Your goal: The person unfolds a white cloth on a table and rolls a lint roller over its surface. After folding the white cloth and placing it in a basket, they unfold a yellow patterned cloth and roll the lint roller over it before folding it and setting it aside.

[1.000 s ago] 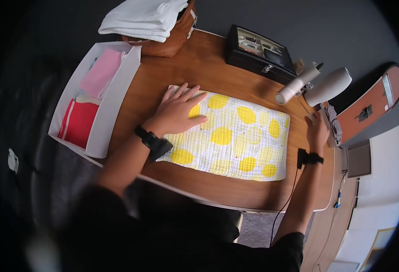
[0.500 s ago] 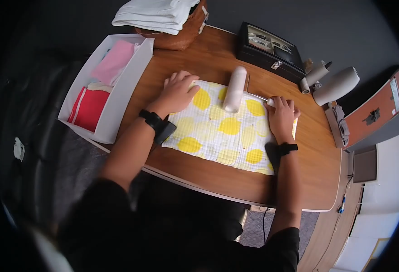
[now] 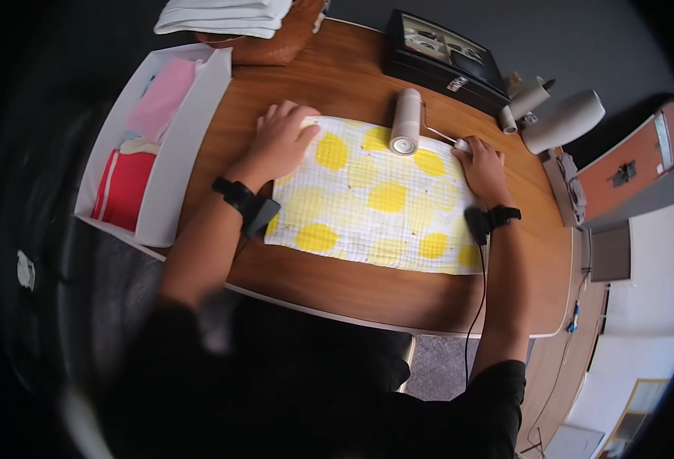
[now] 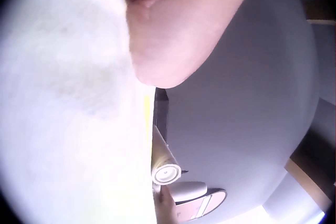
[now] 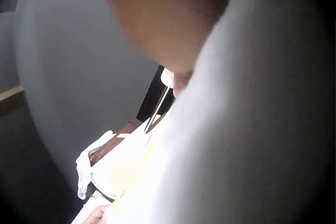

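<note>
A white cloth with yellow lemons (image 3: 386,196) lies flat on the wooden table in the head view. The left hand (image 3: 278,141) rests on its back left corner, fingers slightly bent; beside that hand the cloth (image 4: 68,103) fills much of the left wrist view. At the cloth's back right corner, the right hand (image 3: 487,174) grips the handle of a lint roller (image 3: 406,122). The roller's pale cylinder lies over the cloth's back edge, its round end toward the person. In the right wrist view the roller's metal rod (image 5: 157,109) shows beyond the hand (image 5: 163,19).
On the left stands a white box (image 3: 161,180) with pink and red cloths. White folded towels (image 3: 226,17) lie on a brown bag (image 3: 287,42) behind. A black case (image 3: 448,61), a pale hair dryer (image 3: 566,122) and an orange-faced board (image 3: 628,168) line the back right.
From the right end of the table, the right hand has brought the roller over the cloth. The left hand has moved from flat with spread fingers to the back left corner, its fingers bent.
</note>
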Action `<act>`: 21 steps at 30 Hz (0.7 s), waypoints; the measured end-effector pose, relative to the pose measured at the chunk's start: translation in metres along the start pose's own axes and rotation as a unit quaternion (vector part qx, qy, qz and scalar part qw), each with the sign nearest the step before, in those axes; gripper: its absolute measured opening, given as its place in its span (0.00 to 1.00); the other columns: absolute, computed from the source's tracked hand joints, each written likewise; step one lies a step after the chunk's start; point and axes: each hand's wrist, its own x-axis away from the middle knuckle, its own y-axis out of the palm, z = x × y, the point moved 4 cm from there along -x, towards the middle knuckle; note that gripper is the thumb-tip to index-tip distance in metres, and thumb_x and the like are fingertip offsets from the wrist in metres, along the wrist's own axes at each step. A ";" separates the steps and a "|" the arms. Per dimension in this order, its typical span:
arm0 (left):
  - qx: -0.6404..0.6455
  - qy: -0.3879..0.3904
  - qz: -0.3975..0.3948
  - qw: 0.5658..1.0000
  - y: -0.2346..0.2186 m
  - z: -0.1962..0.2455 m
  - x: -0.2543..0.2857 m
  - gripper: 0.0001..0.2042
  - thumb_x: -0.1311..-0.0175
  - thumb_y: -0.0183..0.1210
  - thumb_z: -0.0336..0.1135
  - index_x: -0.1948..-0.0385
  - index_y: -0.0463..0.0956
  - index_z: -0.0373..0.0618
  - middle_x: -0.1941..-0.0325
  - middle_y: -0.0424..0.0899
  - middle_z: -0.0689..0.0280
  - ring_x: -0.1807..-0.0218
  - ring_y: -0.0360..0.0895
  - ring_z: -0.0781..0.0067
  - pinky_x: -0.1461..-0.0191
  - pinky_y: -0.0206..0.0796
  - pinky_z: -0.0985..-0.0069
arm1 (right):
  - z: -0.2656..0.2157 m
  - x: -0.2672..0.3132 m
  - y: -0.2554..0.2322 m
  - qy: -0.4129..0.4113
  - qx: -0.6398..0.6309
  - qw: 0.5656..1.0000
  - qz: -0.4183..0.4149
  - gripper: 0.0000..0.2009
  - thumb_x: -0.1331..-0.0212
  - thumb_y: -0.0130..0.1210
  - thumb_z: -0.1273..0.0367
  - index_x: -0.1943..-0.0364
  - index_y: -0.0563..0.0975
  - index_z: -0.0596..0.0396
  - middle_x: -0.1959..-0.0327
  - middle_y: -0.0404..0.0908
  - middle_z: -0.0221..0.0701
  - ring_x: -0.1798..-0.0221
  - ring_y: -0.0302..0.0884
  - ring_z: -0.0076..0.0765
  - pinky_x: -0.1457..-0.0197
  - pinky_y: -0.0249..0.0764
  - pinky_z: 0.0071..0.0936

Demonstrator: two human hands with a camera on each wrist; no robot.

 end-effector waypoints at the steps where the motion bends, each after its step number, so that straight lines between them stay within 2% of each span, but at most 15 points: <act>1: 0.026 0.012 0.010 1.000 -0.003 0.000 -0.001 0.13 0.21 0.58 0.43 0.45 0.81 0.48 0.41 0.81 0.60 0.34 0.73 0.51 0.27 0.60 0.53 | 0.004 0.000 -0.001 -0.010 -0.010 1.000 -0.013 0.21 0.27 0.61 0.49 0.44 0.82 0.50 0.47 0.89 0.41 0.41 0.83 0.54 0.35 0.69 0.52; 2: 0.037 0.018 0.008 0.999 -0.004 -0.001 -0.003 0.12 0.21 0.58 0.42 0.46 0.81 0.48 0.42 0.82 0.59 0.35 0.74 0.50 0.28 0.61 0.53 | 0.004 0.002 -0.004 -0.021 -0.021 0.999 -0.027 0.22 0.27 0.61 0.49 0.44 0.82 0.50 0.49 0.89 0.42 0.43 0.84 0.55 0.37 0.71 0.51; 3: 0.048 0.023 0.006 0.999 -0.005 -0.003 -0.004 0.12 0.21 0.59 0.41 0.47 0.81 0.47 0.43 0.82 0.59 0.36 0.75 0.49 0.29 0.62 0.54 | 0.003 0.005 -0.009 -0.045 -0.008 0.999 -0.028 0.22 0.27 0.60 0.48 0.46 0.81 0.51 0.54 0.90 0.44 0.49 0.87 0.60 0.44 0.78 0.52; 7: 0.113 0.025 -0.007 0.993 -0.002 -0.004 -0.011 0.11 0.22 0.59 0.39 0.51 0.81 0.41 0.47 0.84 0.55 0.42 0.79 0.44 0.36 0.70 0.55 | 0.006 0.015 -0.017 -0.053 -0.016 0.998 -0.035 0.23 0.27 0.60 0.47 0.48 0.80 0.52 0.57 0.90 0.46 0.53 0.88 0.62 0.50 0.82 0.55; 11: 0.121 0.023 -0.019 0.992 -0.002 0.002 -0.014 0.10 0.21 0.58 0.38 0.53 0.80 0.39 0.50 0.83 0.55 0.44 0.80 0.44 0.38 0.70 0.55 | 0.016 0.012 -0.024 -0.012 -0.060 0.998 -0.024 0.26 0.32 0.64 0.43 0.49 0.81 0.53 0.56 0.90 0.47 0.52 0.88 0.62 0.49 0.82 0.52; 15: 0.100 0.032 -0.020 0.994 0.001 0.001 -0.016 0.10 0.20 0.57 0.37 0.55 0.79 0.39 0.53 0.82 0.54 0.47 0.80 0.44 0.41 0.70 0.53 | 0.022 0.007 -0.025 0.068 -0.075 0.994 -0.041 0.29 0.37 0.67 0.40 0.50 0.82 0.52 0.57 0.91 0.45 0.52 0.88 0.60 0.48 0.82 0.51; 21: 0.095 0.036 0.008 0.995 0.001 -0.001 -0.015 0.10 0.21 0.57 0.37 0.55 0.80 0.40 0.53 0.85 0.54 0.47 0.81 0.43 0.42 0.72 0.53 | 0.013 0.004 -0.026 0.061 -0.009 0.998 -0.001 0.27 0.42 0.73 0.42 0.52 0.84 0.47 0.59 0.92 0.39 0.55 0.89 0.54 0.50 0.82 0.47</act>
